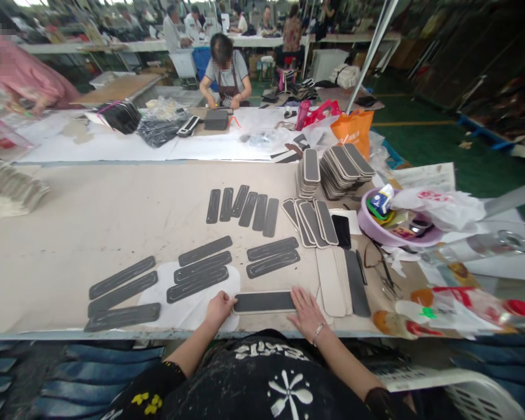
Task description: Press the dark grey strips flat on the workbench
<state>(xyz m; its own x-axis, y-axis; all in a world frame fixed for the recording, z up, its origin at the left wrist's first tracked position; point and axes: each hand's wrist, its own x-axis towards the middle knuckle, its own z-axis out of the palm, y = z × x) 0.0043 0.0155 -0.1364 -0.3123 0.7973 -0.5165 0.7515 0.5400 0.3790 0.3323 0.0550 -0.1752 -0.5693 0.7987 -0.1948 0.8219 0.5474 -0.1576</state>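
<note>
Beige worktable; both hands press flat rounded grey strip

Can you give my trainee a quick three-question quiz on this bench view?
1. True or false: the left hand and right hand press on opposite ends of one dark strip.
2. What sits in the purple bowl? A) scissors B) small packets and clutter C) water
3. Which lies nearer the right hand: the pale blank strips or the phone?

Key: 1 true; 2 B; 3 the pale blank strips.
</note>
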